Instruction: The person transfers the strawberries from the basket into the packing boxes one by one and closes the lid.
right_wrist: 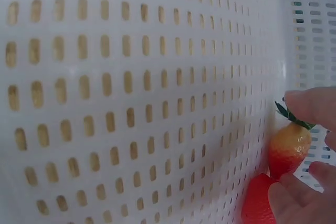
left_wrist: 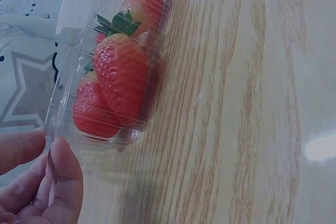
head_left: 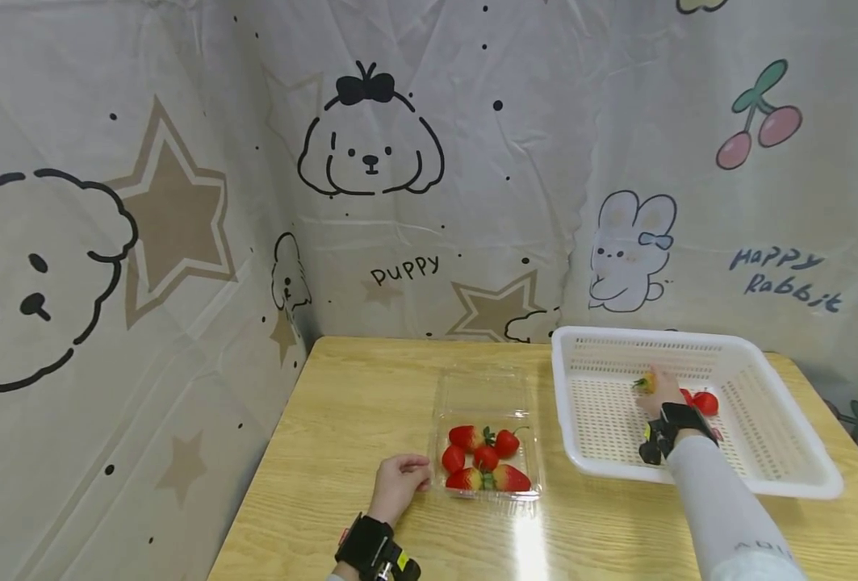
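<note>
In the head view, my right hand [head_left: 663, 390] reaches into the white basket [head_left: 594, 452]. Its fingers hold a yellow-and-red strawberry [right_wrist: 290, 148] by its leafy end and lower side. Right below that one lies a redder strawberry [right_wrist: 257, 202], partly covered by the fingers. My left hand [head_left: 396, 486] is at the left edge of a clear plastic box [head_left: 437, 411]; in the left wrist view its thumb and finger pinch the box's corner. Several strawberries [left_wrist: 122, 74] lie in the box, some red, some yellow near the leaves.
A red fruit [head_left: 705, 403] sits in the basket, right of my right hand. The box's lid [head_left: 483, 391] is folded back toward the far side. Both containers stand on a wooden table [head_left: 370, 387], with a printed cloth [head_left: 414, 226] hanging behind and at the left.
</note>
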The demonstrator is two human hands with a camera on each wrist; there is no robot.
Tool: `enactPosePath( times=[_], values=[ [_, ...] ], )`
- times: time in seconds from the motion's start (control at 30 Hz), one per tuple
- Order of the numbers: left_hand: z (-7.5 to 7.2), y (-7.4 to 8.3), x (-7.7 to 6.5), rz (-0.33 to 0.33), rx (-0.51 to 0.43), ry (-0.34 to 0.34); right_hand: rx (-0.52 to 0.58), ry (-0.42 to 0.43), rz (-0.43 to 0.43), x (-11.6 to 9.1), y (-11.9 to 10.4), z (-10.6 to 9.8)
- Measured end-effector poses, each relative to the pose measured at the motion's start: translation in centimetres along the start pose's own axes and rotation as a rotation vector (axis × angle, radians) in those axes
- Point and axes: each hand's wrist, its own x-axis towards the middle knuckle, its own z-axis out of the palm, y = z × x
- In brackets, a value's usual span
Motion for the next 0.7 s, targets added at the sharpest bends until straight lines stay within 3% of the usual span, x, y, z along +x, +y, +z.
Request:
enactPosePath(
  times=[0.13,0.23,0.37,0.43,0.5,0.63,0.7],
  values=[
    [0.0,-0.1,0.1,0.014,-0.013,-0.003,0.029,-0.124,0.054,0.6,0.4,-0.3],
    [0.1,-0.1,0.0,0.011,-0.021,-0.007,0.021,-0.148,0.037,2.2,2.4,0.4],
    [0.1,-0.1,0.0,0.007,-0.018,-0.007,-0.059,0.000,-0.119,6.3,8.3,2.8],
    [0.1,-0.1,0.0,0.006,-0.013,-0.003,-0.089,0.082,-0.165,7.2,9.5,3.5],
    [0.1,-0.1,0.1,0.007,-0.009,0.003,-0.123,0.148,-0.200,6.5,8.5,3.4],
    [0.1,-0.2,0.1,0.005,0.001,0.010,-0.199,0.127,-0.129,1.5,2.0,1.4],
    [0.1,-0.3,0.2,0.003,0.005,0.011,-0.251,0.099,-0.117,0.2,0.6,1.1]
  ],
)
